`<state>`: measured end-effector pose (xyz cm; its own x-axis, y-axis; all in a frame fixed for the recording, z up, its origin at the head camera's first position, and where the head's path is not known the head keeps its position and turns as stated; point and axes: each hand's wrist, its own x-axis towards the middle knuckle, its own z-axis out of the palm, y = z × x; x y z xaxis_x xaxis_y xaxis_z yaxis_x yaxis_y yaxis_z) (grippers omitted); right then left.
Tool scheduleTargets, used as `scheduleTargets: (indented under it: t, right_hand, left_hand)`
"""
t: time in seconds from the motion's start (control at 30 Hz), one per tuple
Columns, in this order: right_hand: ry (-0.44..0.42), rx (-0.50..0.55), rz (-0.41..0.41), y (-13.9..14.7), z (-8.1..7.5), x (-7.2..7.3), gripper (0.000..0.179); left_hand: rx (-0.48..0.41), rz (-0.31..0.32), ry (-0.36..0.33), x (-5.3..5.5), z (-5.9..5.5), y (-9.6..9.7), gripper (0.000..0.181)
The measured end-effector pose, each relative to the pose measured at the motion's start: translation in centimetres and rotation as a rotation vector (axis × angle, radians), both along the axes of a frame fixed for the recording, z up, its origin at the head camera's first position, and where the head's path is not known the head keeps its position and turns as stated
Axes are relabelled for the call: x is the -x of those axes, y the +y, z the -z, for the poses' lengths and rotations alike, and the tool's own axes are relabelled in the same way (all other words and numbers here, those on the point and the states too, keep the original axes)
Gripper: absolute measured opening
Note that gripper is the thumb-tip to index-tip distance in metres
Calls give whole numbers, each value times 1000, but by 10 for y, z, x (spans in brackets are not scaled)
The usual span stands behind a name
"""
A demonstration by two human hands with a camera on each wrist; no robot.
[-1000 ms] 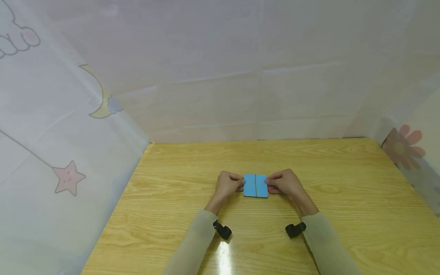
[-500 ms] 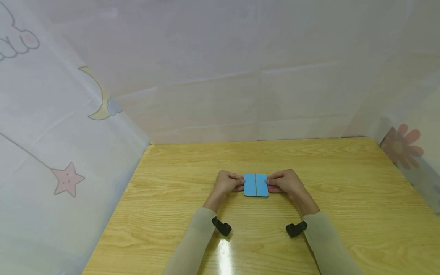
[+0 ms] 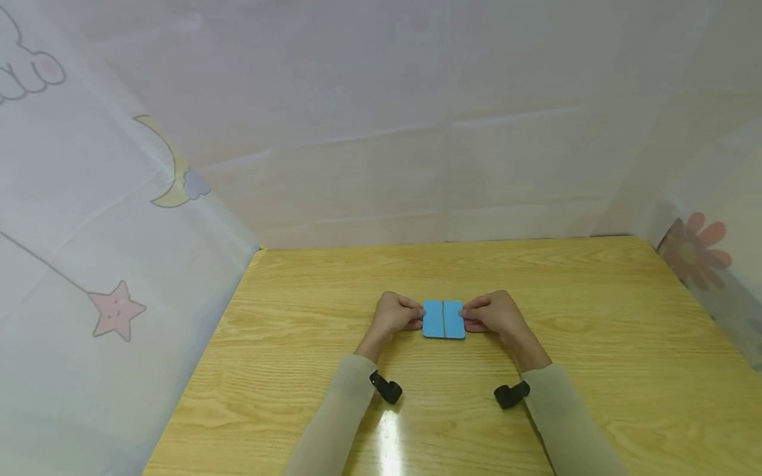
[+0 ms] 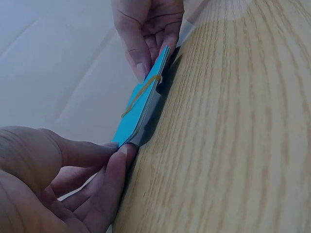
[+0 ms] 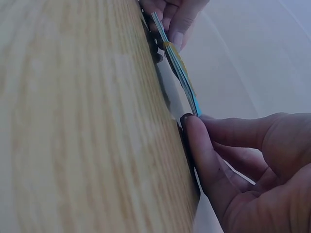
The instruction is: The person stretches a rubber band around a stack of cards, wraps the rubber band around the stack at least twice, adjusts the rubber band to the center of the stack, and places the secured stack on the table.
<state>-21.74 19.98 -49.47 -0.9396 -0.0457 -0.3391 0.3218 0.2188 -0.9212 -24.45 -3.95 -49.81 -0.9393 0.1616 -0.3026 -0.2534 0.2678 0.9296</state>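
A thin stack of blue cards (image 3: 432,320) with rounded corners is bound around its middle by a tan rubber band (image 3: 443,320). My left hand (image 3: 393,313) pinches the stack's left edge between thumb and fingers. On the opposite edge, my right hand (image 3: 495,313) pinches it the same way. Both wrist views show the layered card edges held slightly above the wood, with a dark shadow beneath. In the left wrist view the rubber band (image 4: 142,95) crosses the top card and wraps over the side. The undersides of the cards are hidden.
The wooden table (image 3: 297,291) runs back to a pale cloth wall (image 3: 357,165). More cloth with printed figures, among them a pink star (image 3: 118,309), stands at the left. Black wrist cameras (image 3: 387,387) sit on both sleeves.
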Motion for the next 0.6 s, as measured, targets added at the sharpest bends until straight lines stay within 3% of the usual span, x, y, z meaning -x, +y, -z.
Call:
scheduleTargets:
  t: [0.4,0.6]
  right_hand:
    - [52,-87,-26,-2,-4,-6,28]
    - [91,-137,-33,-2,-6,-7,25]
  left_hand:
    - [90,-1,77,-5,-2,3,7]
    - [97,0,82,-7,-4,4,7]
